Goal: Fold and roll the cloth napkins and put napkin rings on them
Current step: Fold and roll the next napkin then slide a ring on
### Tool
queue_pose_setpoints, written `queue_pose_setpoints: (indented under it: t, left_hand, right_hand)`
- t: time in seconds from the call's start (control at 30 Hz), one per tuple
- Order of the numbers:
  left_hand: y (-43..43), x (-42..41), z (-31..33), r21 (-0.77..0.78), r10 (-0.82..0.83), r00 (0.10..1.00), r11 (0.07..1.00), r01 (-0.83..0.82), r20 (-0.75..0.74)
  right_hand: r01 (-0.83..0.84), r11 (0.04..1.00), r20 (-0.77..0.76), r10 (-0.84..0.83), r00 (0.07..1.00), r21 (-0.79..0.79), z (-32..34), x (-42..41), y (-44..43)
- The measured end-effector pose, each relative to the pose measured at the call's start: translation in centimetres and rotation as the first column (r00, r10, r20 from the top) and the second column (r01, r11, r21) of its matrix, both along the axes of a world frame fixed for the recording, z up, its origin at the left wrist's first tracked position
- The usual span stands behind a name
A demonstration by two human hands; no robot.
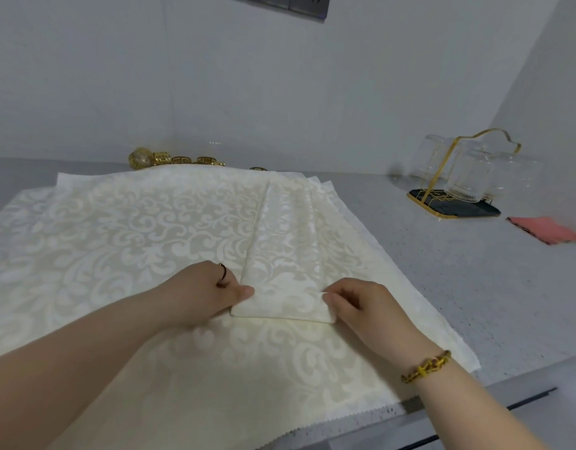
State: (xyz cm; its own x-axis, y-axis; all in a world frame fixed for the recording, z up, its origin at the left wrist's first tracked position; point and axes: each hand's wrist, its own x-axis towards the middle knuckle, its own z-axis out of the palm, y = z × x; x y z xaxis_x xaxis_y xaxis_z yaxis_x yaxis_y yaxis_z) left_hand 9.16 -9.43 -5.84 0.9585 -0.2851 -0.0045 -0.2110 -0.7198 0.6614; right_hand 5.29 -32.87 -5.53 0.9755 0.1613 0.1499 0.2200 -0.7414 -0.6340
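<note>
While the left hand pinches the near left corner of the folded strip and the right hand pinches the near right corner, the strip lies lengthwise on the stack of flat napkins, right of its middle.

Risks, as I judge them: the weave looks slick, so the long folds may slide open once rolling starts. If one hand leads, the roll probably goes crooked. The top sheet of the stack could catch and drag along with it. The rings sit behind the stack at the wall, so reaching one means freeing a hand, and the roll may unwind.

Counted: one folded strip. At least three flat napkins show as offset edges at the far right corner. About three rings in a row, one gold ball beside them, one more ring half hidden. On the counter, one rack with blurred glasses, perhaps three, and one pink cloth.
</note>
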Motion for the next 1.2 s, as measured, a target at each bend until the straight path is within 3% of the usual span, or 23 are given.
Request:
queue_pose_setpoints:
  t: [0.07, 0.17, 0.23, 0.3, 0.4, 0.53, 0.67, 0.87, 0.97, 1.07, 1.2]
  left_hand:
    - [-0.2, 0.4, 0.1, 0.0, 0.047, 0.999, 0.999, -0.047, 0.019]
    - [-0.6, 0.2, -0.1, 0.029, 0.068, 0.98, 0.997, -0.075, 0.185]
    - [-0.6, -0.6, -0.1, 0.108, -0.06, 0.938, 0.994, 0.024, 0.341]
    - [0.0, -0.9, -0.6, 0.288, -0.249, 0.843, 0.95, 0.117, 0.478]
    - [0.6, -1.6, 0.2, 0.411, -0.321, 0.833, 0.903, 0.126, 0.45]
    - [-0.2, -1.6, -0.5, 0.343, -0.299, 0.782, 0.932, 0.117, 0.547]
    - [-0.3, -1.6, -0.6, 0.407, -0.306, 0.847, 0.906, 0.119, 0.434]
    - [1.5, -6.4, -0.1, 0.42, -0.261, 0.921, 0.9, 0.122, 0.291]
    - [1.9, -8.3, 0.1, 0.224, -0.194, 0.951, 0.964, 0.14, 0.242]
    - [1.5, -8.1, 0.6, -0.028, -0.049, 0.993, 0.998, 0.053, 0.103]
    - [0.9, -6.4, 0.2, -0.149, 0.029, 0.998, 0.988, -0.037, -0.057]
  right_hand:
    - [0.048, 0.998, -0.031, -0.047, 0.998, 0.033, -0.4, 0.7, 0.5]
    - [0.091, 0.996, 0.018, -0.091, 0.996, -0.008, -0.8, 1.4, 0.7]
    - [0.081, 0.992, 0.185, -0.063, 0.981, -0.093, -1.0, 1.2, 1.0]
    - [0.032, 0.97, 0.396, 0.069, 0.916, -0.242, -1.3, 0.7, 0.6]
    - [0.013, 0.888, 0.409, 0.199, 0.891, -0.46, -1.9, -0.6, -0.2]
    - [-0.01, 0.915, 0.358, 0.168, 0.919, -0.403, -1.9, -0.4, 0.0]
    - [-0.029, 0.951, 0.266, 0.115, 0.957, -0.307, -1.1, -0.6, 0.4]
    - [-0.165, 0.973, 0.064, 0.177, 0.982, -0.161, -0.8, -5.1, -0.1]
    - [-0.109, 0.994, -0.056, 0.108, 0.993, -0.007, -0.3, -6.3, -0.1]
    - [-0.024, 0.987, -0.117, 0.043, 0.992, 0.159, 0.1, -5.7, 0.3]
    - [0.06, 0.984, -0.145, -0.036, 0.989, 0.166, 0.1, -4.2, 1.3]
